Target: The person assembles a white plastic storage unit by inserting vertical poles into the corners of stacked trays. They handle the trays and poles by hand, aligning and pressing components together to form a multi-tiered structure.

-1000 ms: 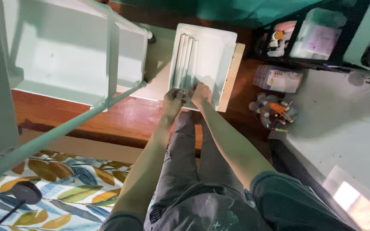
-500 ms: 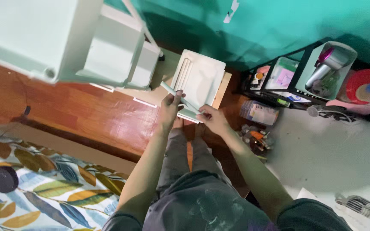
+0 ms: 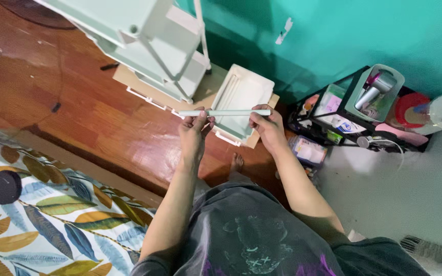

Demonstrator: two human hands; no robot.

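Pale tube held level above the floor, 1 end in each hand. Left hand fingers pinching the 9 o'clock end; right hand fingers wrapped round the 3 o'clock end. White tray with more tubes lying just past the hands at 12 o'clock, on a flat board. White cart standing at 11 o'clock. Best kept level, gripped near both ends, turned to line up squarely with a socket before pushing, no forcing at an angle.
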